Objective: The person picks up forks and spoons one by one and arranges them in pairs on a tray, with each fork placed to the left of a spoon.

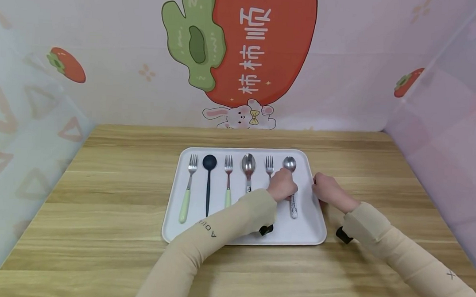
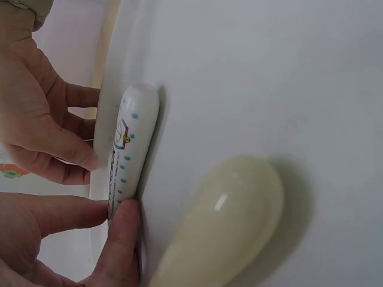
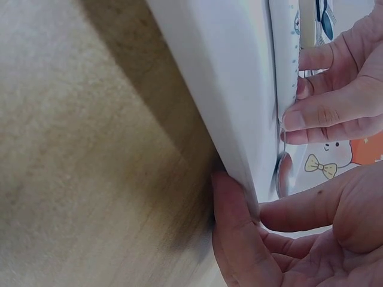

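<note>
On the white tray (image 1: 226,234) lies a row of cutlery. My left hand (image 1: 283,184) pinches the patterned white handle of the rightmost spoon (image 1: 294,208); the left wrist view shows thumb and finger (image 2: 122,230) around that handle (image 2: 134,143). The spoon lies inside the tray's right side. With my right hand (image 1: 332,192) I grip the tray's right rim, the thumb (image 3: 299,212) on its upper side. Just left of the spoon is a fork (image 1: 269,163), its handle hidden by my left arm in the head view.
Further left on the tray are a larger spoon (image 1: 248,164), a green-handled fork (image 1: 228,194), a black round-headed spoon (image 1: 209,162) and another green-handled fork (image 1: 185,206). The tray stands on a wooden table (image 1: 100,195). A printed backdrop (image 1: 124,95) rises behind it, with side walls left and right.
</note>
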Motion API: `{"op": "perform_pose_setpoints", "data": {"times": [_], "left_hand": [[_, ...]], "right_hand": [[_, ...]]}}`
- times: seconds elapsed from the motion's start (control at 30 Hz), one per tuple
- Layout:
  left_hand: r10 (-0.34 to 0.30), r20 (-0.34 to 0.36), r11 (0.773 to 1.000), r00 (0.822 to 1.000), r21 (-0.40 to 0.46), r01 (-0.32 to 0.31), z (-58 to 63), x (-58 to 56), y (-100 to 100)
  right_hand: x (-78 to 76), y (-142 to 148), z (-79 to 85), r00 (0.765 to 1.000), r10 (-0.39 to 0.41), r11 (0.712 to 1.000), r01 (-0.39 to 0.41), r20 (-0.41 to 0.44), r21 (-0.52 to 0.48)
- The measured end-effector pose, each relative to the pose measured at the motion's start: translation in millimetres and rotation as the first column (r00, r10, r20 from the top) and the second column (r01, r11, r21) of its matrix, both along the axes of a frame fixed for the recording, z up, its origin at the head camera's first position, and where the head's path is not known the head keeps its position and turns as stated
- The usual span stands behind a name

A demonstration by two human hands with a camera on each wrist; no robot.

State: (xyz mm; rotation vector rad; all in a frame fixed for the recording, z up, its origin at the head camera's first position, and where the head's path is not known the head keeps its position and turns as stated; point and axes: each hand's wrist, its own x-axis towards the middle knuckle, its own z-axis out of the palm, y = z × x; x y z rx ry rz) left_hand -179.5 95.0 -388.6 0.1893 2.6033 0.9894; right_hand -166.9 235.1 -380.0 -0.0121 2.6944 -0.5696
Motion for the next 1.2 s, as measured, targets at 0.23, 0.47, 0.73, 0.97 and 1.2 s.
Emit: {"op": "perform_pose_setpoints", "data": {"times": [0.23, 0.47, 0.73, 0.97, 1.2], "left_hand": [[0.008, 0.01, 1.0, 1.0, -0.013, -0.008, -0.4, -1.3, 1.8], [0.001, 0.015, 1.0, 1.0, -0.016, -0.001, -0.8, -1.6, 2.1], [-0.036, 0.022, 0.999, 0.999, -0.028, 0.037, 3.3, -2.9, 0.8], [-0.143, 0.0, 0.99, 0.99, -0.007, 0.143, 21.0, -3.0, -15.3], [-0.184, -0.016, 0.983, 0.983, -0.023, 0.184, 47.9, -12.6, -58.4]], "right_hand": [[0.2, -0.5, 3.0, 1.0, -0.004, 1.0, 0.004, 0.006, -0.003], [-0.3, -0.7, 2.2, 1.0, -0.008, 1.0, 0.008, 0.018, -0.007], [-2.6, 0.0, 2.6, 0.999, -0.015, 1.0, 0.016, 0.042, -0.019], [-4.3, 2.1, 2.6, 0.997, -0.007, 1.0, 0.009, 0.072, -0.028], [-6.7, 7.3, 5.8, 0.996, 0.024, 1.0, -0.023, 0.081, -0.019]]}}
